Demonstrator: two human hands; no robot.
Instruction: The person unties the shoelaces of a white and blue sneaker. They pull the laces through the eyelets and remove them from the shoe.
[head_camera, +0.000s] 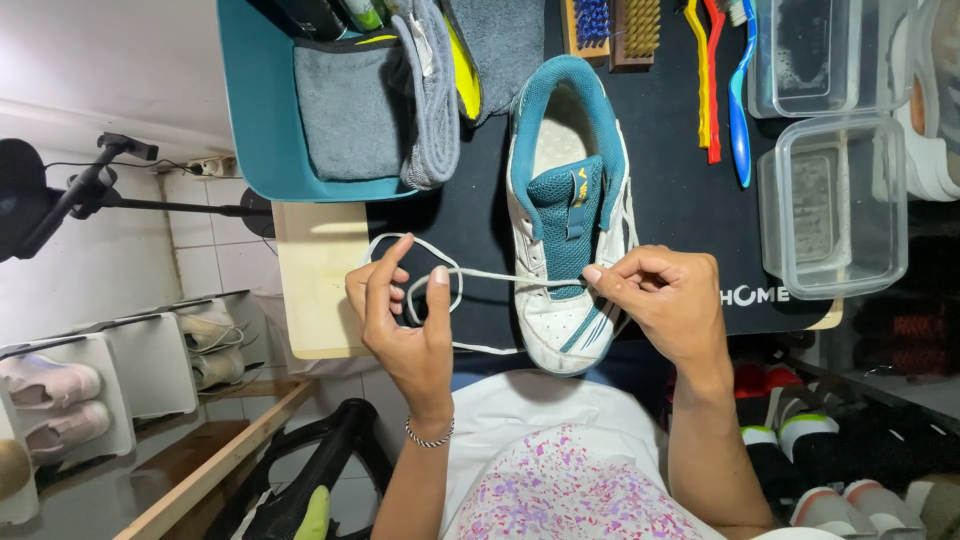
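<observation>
Head view: black matting (690, 200) covered a pale wooden bench top (315, 290), with white floor tiles and racks of shoes visible below and to both sides. At the centre lay a white sneaker (565, 215) with a teal collar and tongue, toe toward the person, its eyelets mostly unlaced. A white lace (500, 274) ran slack from the left hand (405, 315), across the lower eyelets, to the right hand (665, 295). The left hand was partly open, thumb and forefinger raised with a loop of lace draped around them rather than tightly pinched; the right hand was closed in a fine pinch on the lace end just at the shoe's eyelet row. Behind the shoe stood a teal tub (255, 120) holding grey cloths (350, 110), a row of brushes (615, 30), coloured toothbrush-type tools (720, 85), and two clear plastic containers (830, 205). Points of risk: the loosely draped loop could slide off the left fingers and tangle, since little tension held it; the pinched tip could slip back out of the eyelet if the left hand pulled; and the light shoe, unsupported, could skid on the matting. Whether the tip had actually entered an eyelet could not be determined, as the right fingers hid it.
</observation>
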